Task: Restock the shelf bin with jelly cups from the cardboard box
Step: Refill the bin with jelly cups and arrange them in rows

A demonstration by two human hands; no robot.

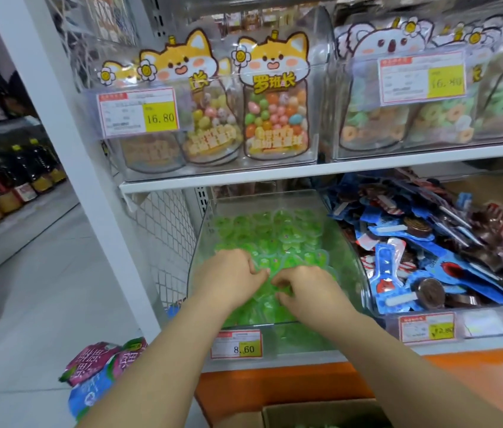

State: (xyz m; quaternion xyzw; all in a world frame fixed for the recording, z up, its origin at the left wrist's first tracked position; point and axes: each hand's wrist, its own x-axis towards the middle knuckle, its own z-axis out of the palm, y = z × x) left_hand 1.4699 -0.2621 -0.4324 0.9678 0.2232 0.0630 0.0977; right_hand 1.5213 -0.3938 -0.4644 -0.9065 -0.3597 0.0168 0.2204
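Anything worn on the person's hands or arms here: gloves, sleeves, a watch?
Nothing visible. The left hand and right hand are ungloved; the left forearm and right forearm are bare to the frame edge. No sleeve, watch, bracelet or ring shows.

Two bare hands reach into a clear shelf bin (355,251) of green jelly cups (262,230). The left hand (228,278) and right hand (307,290) sit side by side, fingers bent onto the top layer; whether they grip any cup is unclear. A price tag (236,344) reading 8.60 fronts the bin. A cardboard box (321,413) sits below, and blue snack packets (429,261) fill the bin to the right.
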